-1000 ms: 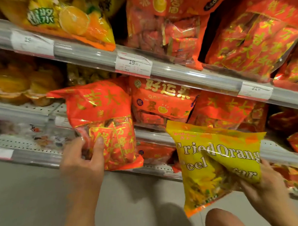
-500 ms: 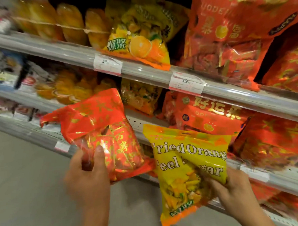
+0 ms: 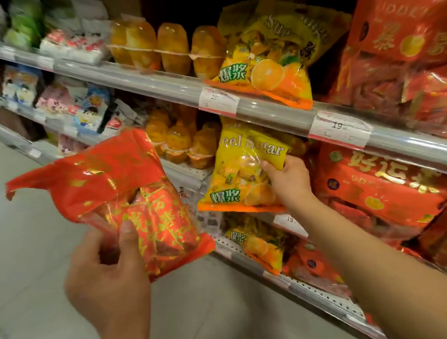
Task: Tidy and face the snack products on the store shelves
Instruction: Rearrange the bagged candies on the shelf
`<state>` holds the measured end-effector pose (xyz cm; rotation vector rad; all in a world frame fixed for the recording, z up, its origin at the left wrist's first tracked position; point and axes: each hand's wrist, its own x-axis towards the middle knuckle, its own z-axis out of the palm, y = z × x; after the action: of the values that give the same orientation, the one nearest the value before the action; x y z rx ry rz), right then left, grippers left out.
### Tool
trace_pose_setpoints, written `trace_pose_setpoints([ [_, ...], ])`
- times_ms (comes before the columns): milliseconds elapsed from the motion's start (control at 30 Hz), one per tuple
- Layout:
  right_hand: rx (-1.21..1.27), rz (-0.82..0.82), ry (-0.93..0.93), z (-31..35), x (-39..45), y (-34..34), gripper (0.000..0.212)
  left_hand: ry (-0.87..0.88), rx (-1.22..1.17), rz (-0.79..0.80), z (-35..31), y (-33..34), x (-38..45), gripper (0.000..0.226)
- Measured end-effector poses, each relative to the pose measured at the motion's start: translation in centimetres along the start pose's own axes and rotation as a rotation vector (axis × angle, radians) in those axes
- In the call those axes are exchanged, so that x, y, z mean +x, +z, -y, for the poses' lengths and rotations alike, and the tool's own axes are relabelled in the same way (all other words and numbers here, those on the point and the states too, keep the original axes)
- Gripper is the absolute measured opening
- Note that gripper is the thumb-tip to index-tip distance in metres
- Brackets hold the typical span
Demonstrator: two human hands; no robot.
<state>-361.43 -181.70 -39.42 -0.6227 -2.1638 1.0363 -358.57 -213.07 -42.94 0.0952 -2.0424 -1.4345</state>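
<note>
Yellow bag [image 3: 245, 168] upright — label outward

grey tiled floor [image 3: 29, 254], price label [image 3: 339, 129] reading 19.90

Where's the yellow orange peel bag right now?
The yellow bag is center frame, gripped by the right hand at the middle shelf, beside the orange jelly cups, under the price tag.

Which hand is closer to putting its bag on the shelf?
Right hand: its yellow plastic orange-peel bag is already up at the shelf. The left hand holds its red foil bag out over the aisle.
</note>
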Motion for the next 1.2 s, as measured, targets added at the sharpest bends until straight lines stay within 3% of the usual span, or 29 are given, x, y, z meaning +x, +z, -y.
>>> trace_pose_setpoints([
  [167, -0.067, -0.136, -0.007, 0.2, 3.1, 1.3, 0.045, -0.006, -0.069, 0.080, -0.4, 1.3, -0.7, 0.041],
  [300, -0.118, -0.116, -0.006, -0.8, 3.4, 2.4, 0.044, 0.025, -0.093, 0.131, -0.5, 3.0, -0.9, 0.039],
  [467, -0.180, -0.133, 0.175, -2.9, 4.8, 3.7, 0.049, 0.010, -0.120, 0.172, 0.6, 4.5, -1.5, 0.027],
  [667, -0.222, -0.111, 0.177, -1.2, 2.9, 2.6, 0.046, -0.012, -0.204, 0.256, 0.7, 7.5, -2.3, 0.036],
  [733, -0.299, -0.178, 0.032, 0.1, -0.1, 1.0, 0.036, -0.035, -0.200, 0.280, 1.2, 8.2, -2.5, 0.034],
  [833, -0.402, -0.370, -0.535, 1.6, -4.0, -0.2, 0.026, -0.085, -0.221, 0.252, 1.7, 9.2, -2.5, 0.035],
  [933, -0.718, -0.179, -0.768, 1.2, -2.1, 1.9, 0.023, -0.092, -0.171, 0.198, 2.1, 9.9, -2.8, 0.034],
  [1067, -1.091, 0.126, -0.502, 0.2, 1.7, 4.7, 0.059, -0.137, -0.161, 0.170, 2.0, 10.0, -2.8, 0.041],
  [1200, -1.087, 0.359, -0.365, -2.2, 3.9, 5.3, 0.065, -0.119, -0.128, 0.169, 2.4, 9.7, -2.1, 0.035],
])
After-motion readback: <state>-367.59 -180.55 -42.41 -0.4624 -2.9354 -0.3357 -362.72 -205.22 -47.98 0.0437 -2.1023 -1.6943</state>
